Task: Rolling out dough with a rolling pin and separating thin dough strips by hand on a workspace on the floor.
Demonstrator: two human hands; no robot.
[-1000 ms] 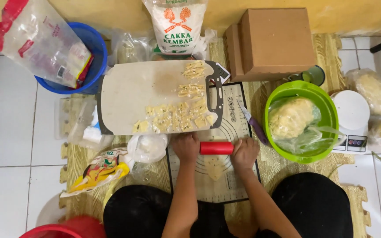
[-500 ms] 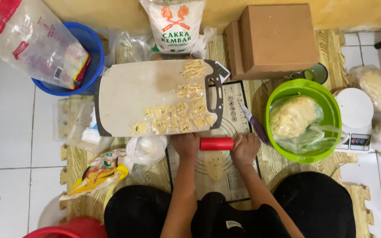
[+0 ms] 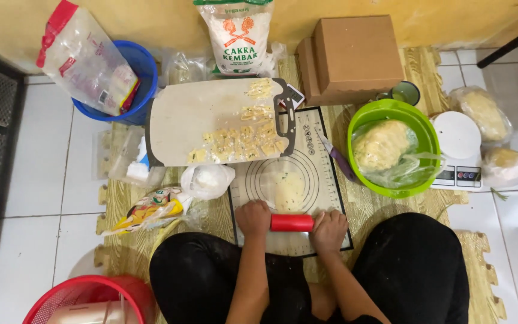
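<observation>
On the baking mat [image 3: 325, 180], near its front edge, red rolling pin [image 3: 292, 222] lies crosswise; left hand [image 3: 253, 217] and right hand [image 3: 329, 229] clamped on its two ends. Flattened dough [image 3: 289, 190] just beyond the pin, mid-mat. Cutting board [image 3: 199, 120] with dough pieces overlaps the mat's far-left corner; green bowl [image 3: 418, 117] right of the mat.

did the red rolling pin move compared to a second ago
Yes. The red rolling pin has come back toward the person, farther from the cutting board edge, uncovering the flattened dough on the mat.
</observation>
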